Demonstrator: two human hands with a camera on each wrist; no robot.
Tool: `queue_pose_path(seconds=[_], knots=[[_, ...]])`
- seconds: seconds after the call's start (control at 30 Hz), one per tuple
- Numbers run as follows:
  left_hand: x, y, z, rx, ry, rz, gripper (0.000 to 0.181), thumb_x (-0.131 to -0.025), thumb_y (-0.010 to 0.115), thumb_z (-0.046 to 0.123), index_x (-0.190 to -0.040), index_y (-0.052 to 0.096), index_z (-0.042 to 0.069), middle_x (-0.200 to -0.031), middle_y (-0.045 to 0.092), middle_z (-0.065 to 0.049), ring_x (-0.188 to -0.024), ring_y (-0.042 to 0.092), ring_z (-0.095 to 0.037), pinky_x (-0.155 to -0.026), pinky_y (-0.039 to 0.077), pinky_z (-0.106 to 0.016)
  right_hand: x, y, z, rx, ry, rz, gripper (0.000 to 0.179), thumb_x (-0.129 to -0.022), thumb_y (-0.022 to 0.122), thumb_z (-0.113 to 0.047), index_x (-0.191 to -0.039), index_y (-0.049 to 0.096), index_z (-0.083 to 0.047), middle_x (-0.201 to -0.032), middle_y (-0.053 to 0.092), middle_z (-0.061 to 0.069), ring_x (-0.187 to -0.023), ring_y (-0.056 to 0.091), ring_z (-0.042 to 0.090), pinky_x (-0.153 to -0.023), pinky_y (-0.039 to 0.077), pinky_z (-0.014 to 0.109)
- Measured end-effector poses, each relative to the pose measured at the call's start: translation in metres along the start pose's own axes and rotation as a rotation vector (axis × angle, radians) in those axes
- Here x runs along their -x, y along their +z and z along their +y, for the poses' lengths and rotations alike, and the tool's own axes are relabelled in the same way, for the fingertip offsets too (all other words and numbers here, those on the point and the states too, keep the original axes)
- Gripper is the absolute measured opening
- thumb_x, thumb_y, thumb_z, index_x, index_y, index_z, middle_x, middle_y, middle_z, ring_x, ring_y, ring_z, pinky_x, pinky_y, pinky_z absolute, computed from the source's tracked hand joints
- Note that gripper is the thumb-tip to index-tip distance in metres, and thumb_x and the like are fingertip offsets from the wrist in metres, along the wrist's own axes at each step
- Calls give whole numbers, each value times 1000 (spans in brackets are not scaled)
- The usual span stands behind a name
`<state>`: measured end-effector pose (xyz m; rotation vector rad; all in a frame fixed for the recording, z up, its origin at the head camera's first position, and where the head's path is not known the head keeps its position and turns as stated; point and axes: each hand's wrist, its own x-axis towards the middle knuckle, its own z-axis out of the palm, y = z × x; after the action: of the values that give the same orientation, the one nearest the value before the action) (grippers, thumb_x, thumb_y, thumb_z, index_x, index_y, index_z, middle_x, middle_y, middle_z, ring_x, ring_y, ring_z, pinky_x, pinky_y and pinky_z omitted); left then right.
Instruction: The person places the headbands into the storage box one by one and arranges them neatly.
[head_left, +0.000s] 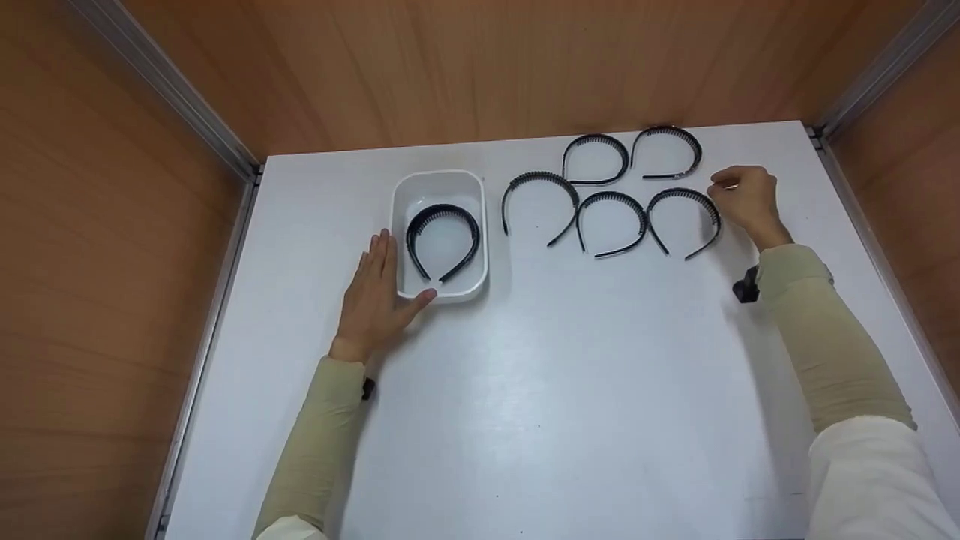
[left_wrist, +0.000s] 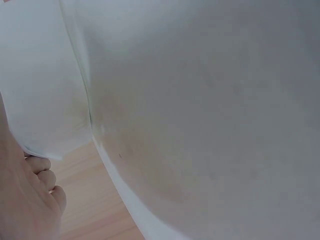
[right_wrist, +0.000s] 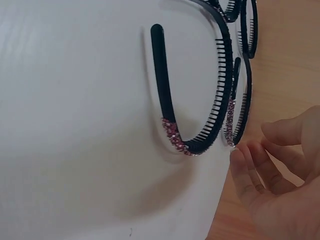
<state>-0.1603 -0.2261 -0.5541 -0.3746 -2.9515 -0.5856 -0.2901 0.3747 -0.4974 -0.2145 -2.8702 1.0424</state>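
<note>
My left hand [head_left: 369, 300] lies along the left wall of a white plastic tub [head_left: 480, 281], fingers straight, with the thumb at its near rim. Inside the tub is a black toothed headband [head_left: 475, 225]; whether more are stacked there I cannot tell. At the right, my right hand [head_left: 745, 201] hovers beside the near right headband [head_left: 718, 214] with its fingers loosely bent and nothing visible between them. In the right wrist view, pink stones decorate that nearest headband [right_wrist: 226, 75]. The left wrist view shows part of the left hand [left_wrist: 30, 195] against the tub's white wall [left_wrist: 45, 75].
More black headbands lie at the back: a left one [head_left: 576, 202], a middle one [head_left: 643, 225] and two in the rear, one at left [head_left: 626, 157] and one at right [head_left: 698, 154]. Wooden panels [head_left: 487, 75] enclose the white table [head_left: 525, 420] on three sides.
</note>
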Motion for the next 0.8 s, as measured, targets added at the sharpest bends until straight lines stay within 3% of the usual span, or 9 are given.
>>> queue_pose_path(seconds=[0.2,0.4,0.63,0.8], knots=[[-1,-1,1,-13,5,6,118,-96,57,77,-169,11,-2,-179,10,-19,-168,8,-30,-137,10,-43,-1,5,11,18,9,-8,34,-100,60,-11,-125,74,7,-120,72,30,-92,59,13,-82,44,24],[-2,-1,1,-19,6,6,118,-96,57,78,-170,11,-2,-179,11,-20,-168,8,-31,-137,10,-42,0,8,18,18,24,-38,36,-100,56,-11,-126,73,8,-122,71,30,-104,61,28,-80,43,26],[-2,0,1,-5,-15,-12,118,-96,55,80,-170,10,-1,-180,8,-17,-168,7,-29,-137,10,-44,4,10,20,-4,19,-69,37,-98,53,-7,-127,72,9,-123,69,31,-109,62,34,-69,43,13],[-1,1,0,-9,-24,-10,120,-95,54,82,-170,11,0,-180,9,-16,-168,8,-30,-137,11,-44,5,12,23,6,20,-74,37,-97,54,-5,-126,71,10,-121,68,32,-108,61,35,-66,41,12]])
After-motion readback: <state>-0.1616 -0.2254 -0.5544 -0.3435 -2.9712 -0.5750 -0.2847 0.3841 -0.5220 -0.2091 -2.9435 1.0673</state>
